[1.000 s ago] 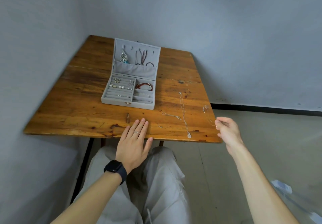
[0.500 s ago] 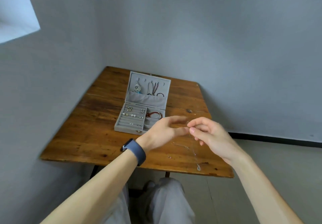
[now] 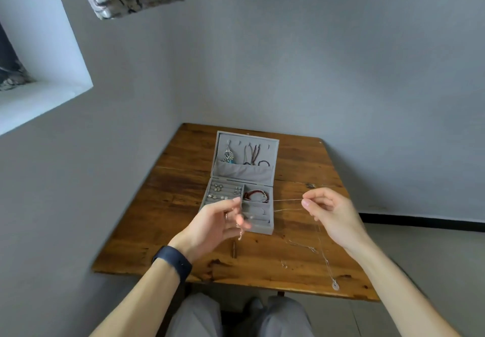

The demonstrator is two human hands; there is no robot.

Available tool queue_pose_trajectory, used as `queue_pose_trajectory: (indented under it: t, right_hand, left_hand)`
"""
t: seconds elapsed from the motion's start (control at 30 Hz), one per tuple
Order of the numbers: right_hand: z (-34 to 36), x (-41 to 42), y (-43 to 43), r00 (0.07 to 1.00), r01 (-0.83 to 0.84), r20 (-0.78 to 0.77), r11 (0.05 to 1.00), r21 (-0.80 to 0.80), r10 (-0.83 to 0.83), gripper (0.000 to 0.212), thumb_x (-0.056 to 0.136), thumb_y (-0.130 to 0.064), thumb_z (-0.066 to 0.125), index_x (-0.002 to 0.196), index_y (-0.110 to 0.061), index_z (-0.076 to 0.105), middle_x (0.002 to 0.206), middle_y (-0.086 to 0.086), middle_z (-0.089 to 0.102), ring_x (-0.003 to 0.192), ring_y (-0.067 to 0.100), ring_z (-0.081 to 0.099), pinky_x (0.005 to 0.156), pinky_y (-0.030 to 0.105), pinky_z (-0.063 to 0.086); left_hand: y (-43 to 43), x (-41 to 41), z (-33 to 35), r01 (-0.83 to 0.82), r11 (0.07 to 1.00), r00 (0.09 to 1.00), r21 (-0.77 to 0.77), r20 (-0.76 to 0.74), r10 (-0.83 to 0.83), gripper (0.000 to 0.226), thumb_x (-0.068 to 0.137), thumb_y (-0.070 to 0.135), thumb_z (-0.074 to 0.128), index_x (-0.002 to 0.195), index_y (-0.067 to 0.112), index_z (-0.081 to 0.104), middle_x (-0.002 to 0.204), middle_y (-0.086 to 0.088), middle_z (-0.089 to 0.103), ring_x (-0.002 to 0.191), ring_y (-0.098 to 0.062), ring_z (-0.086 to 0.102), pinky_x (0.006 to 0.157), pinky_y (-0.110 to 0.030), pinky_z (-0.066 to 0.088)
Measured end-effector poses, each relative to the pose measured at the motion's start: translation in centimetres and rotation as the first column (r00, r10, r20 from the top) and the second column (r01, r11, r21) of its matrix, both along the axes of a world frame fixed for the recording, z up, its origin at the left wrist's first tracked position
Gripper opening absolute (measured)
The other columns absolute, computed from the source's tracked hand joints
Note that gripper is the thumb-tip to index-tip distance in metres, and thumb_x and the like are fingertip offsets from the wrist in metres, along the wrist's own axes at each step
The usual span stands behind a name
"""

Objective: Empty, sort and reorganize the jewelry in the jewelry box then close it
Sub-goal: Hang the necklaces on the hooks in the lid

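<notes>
Right hand (image 3: pixel 333 214): raised just right of the jewelry box (image 3: pixel 262 228), thumb and forefinger pinching a thin silver chain (image 3: pixel 287 200), the other fingers loosely curled.

Left hand (image 3: pixel 216 221): in front of the box's near left corner and blurred. Its fingers are curled on the chain's other end, and a small silver piece hangs below them. There is a ring on one finger and a dark watch (image 3: pixel 173 260) on the wrist.

Chain: fine and pale, stretched in two strands between the hands and crossing above the box's right edge.

Box: grey, velvet-lined, open, with the lid standing upright at the back.
- Left part of the base: ring rolls (image 3: pixel 223 192) holding small silver and pearl-like pieces.
- Right rear compartment: a red bracelet (image 3: pixel 256 196).
- Lid: a silver pendant (image 3: pixel 228 155) with a turquoise part and dark cords (image 3: pixel 252 155) hang from hooks above a pocket.

The box rests on a wooden table (image 3: pixel 178 205). On the table, right of and nearer than the box, lies a long necklace (image 3: pixel 335 285) with a round pendant. A shorter chain (image 3: pixel 301 244) lies beside it.
</notes>
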State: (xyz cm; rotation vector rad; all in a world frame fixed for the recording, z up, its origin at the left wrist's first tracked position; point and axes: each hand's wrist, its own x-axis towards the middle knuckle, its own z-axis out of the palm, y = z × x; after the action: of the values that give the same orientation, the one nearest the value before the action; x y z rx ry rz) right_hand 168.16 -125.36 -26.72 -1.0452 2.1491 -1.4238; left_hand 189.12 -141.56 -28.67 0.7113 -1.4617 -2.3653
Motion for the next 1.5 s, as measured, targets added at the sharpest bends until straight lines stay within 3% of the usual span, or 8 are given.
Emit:
queue_pose_trajectory:
  t: [0.27,0.4,0.5,0.67,1.0,1.2,1.33,1.5]
  right_hand:
    - [-4.0,-2.7,-6.3,0.968,-0.025,-0.248,0.999,0.024,0.030,0.017,0.092,-0.027,0.067,0.106,-0.036,0.074,0.100,-0.024,0.070,0.092,-0.005,0.063,0.082,0.017,0.051]
    - [-4.6,-4.8,-11.0,0.964,0.008,-0.266,1.000,0.001,-0.008,0.016,0.093,-0.022,0.066,0.107,-0.025,0.074,0.095,-0.016,0.072,0.089,0.002,0.066,0.082,0.024,0.056]
    - [-4.9,-6.5,-14.6,0.981,0.058,-0.182,0.997,-0.043,-0.064,0.008,0.094,-0.022,0.066,0.099,-0.025,0.070,0.091,-0.017,0.070,0.087,0.005,0.067,0.080,0.025,0.056]
    - [-5.5,-8.1,-18.8,0.960,0.132,-0.245,0.991,-0.026,-0.135,0.007,0.096,-0.021,0.062,0.100,-0.020,0.067,0.100,-0.006,0.059,0.094,0.013,0.058,0.074,0.017,0.038]
    - [-7.4,-9.8,-20.7,0.788,0.160,-0.609,0.986,0.051,-0.096,0.011,0.091,-0.003,0.057,0.100,-0.006,0.063,0.102,0.010,0.064,0.085,0.032,0.064,0.067,0.030,0.041]
    - [-7.6,-11.1,-20.5,0.898,0.067,-0.436,0.998,0.020,-0.052,0.010,0.095,-0.014,0.061,0.102,-0.016,0.067,0.104,0.000,0.067,0.091,0.014,0.060,0.071,0.018,0.044]
    - [-7.4,-11.0,-20.6,0.959,0.056,-0.278,0.998,0.011,-0.051,0.006,0.098,-0.021,0.059,0.099,-0.019,0.064,0.098,-0.008,0.065,0.087,0.003,0.056,0.066,0.001,0.039]
    - [-8.0,-11.1,-21.3,0.916,0.051,-0.401,0.996,0.074,-0.017,0.004,0.095,-0.013,0.060,0.095,-0.016,0.062,0.098,-0.002,0.061,0.090,0.016,0.059,0.071,0.021,0.042]
  left_hand:
    - [-5.2,-2.5,2.5,-0.098,0.985,0.980,0.144,-0.156,0.121,0.025,0.093,0.011,0.053,0.113,0.008,0.068,0.077,-0.001,0.061,0.100,-0.027,0.069,0.094,-0.038,0.053]
    - [-8.6,-5.2,4.5,-0.044,0.986,0.999,-0.162,-0.024,0.041,0.028,0.101,0.006,0.045,0.119,0.007,0.067,0.080,-0.003,0.062,0.078,-0.017,0.065,0.068,-0.027,0.052]
    - [-11.2,-7.5,5.4,-0.006,0.793,0.972,-0.610,0.182,0.147,0.025,0.101,0.008,0.049,0.107,0.014,0.073,0.080,0.000,0.067,0.071,-0.011,0.061,0.062,-0.024,0.045]
    - [-14.7,-11.4,6.3,-0.059,0.568,0.936,-0.821,0.152,0.316,0.025,0.098,0.013,0.053,0.099,0.023,0.075,0.084,0.005,0.073,0.071,-0.007,0.064,0.058,-0.015,0.045]
    - [-15.8,-16.3,5.5,-0.018,0.516,0.941,-0.856,0.160,0.298,0.023,0.097,0.016,0.052,0.102,0.025,0.074,0.085,0.007,0.073,0.078,-0.012,0.067,0.070,-0.023,0.057]
    - [-16.3,-17.4,5.1,-0.030,0.487,0.946,-0.873,0.132,0.296,0.023,0.098,0.017,0.052,0.103,0.024,0.073,0.085,0.009,0.072,0.078,-0.002,0.064,0.061,-0.005,0.044]
    - [-17.0,-17.7,5.6,-0.109,0.501,0.937,-0.858,0.081,0.341,0.024,0.096,0.017,0.053,0.098,0.027,0.074,0.082,0.008,0.074,0.066,-0.003,0.061,0.063,-0.019,0.053]
    - [-17.2,-17.8,5.3,-0.085,0.502,0.937,-0.861,0.102,0.334,0.023,0.096,0.017,0.053,0.100,0.025,0.074,0.082,0.009,0.073,0.072,-0.001,0.062,0.064,-0.014,0.050]
